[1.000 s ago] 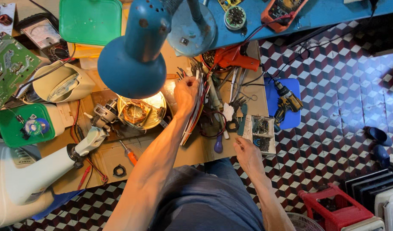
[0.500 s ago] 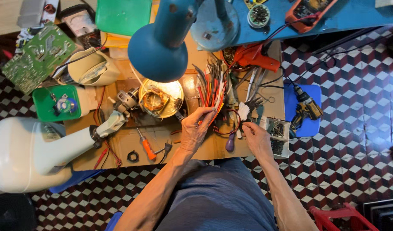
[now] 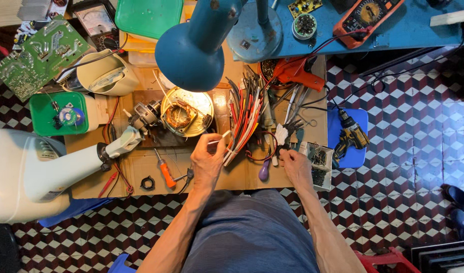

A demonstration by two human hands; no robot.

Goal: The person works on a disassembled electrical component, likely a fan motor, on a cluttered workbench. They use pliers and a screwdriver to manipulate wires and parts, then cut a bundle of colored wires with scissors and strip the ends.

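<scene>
Both hands have drawn nearer. Left hand pinches a white wire beside the wire bundle; right hand rests, fingers curled. Tugging could snag neighbouring wires.

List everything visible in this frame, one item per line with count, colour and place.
wire bundle: one, red, white and grey, bench centre
motor stator: one, copper windings, under lamp
desk lamp: one, blue, above bench
screwdriver: one, orange handle, bench front
circuit board: one, green, far left
multimeter: one, orange, blue table
cordless drill: one, yellow-black, blue stool
fan body: one, white, left
left hand: pinching a white wire end
right hand: resting on bench edge, holds nothing visible
</scene>
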